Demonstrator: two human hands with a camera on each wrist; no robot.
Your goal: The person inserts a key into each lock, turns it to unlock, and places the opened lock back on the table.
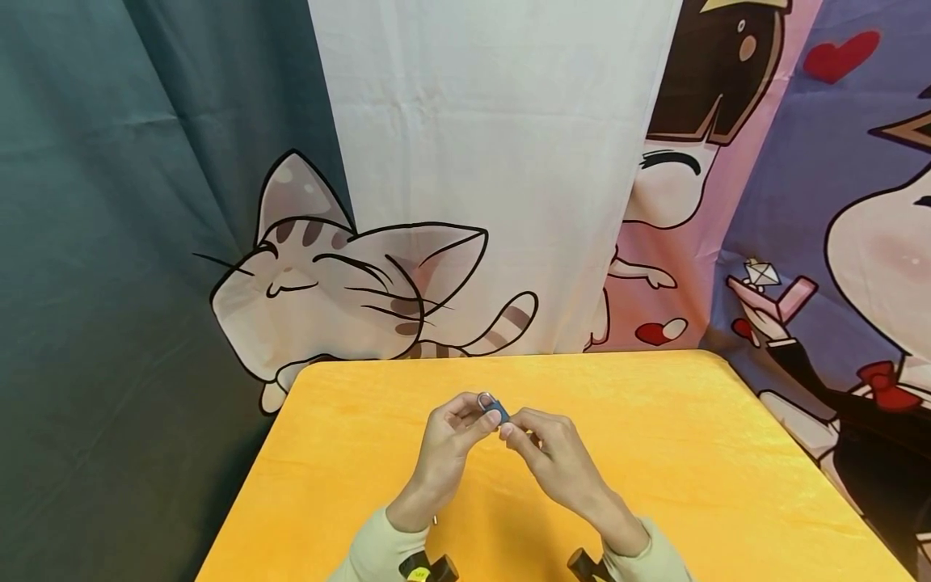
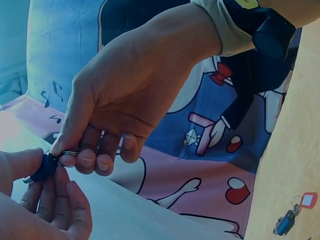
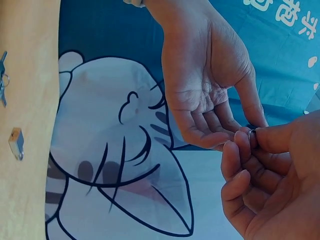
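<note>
A small blue padlock (image 1: 498, 411) with a silver shackle is pinched between thumb and fingers of my left hand (image 1: 452, 436), above the table. My right hand (image 1: 551, 453) meets it at the lower end of the lock body. In the left wrist view, the right hand's thumb and fingertips pinch a metal key ring (image 2: 70, 152) right beside the blue lock; whether a key sits in the lock is hidden by the fingers. The right wrist view shows the ring (image 3: 252, 134) at the fingertips, with most of the padlock covered.
On the yellow table (image 1: 349, 485) lie another blue padlock (image 2: 286, 223) with a red tag (image 2: 308, 200), seen in the left wrist view, and a padlock (image 3: 16, 142) and some keys (image 3: 4, 80), seen in the right wrist view. Printed curtains (image 1: 494, 162) hang behind the table.
</note>
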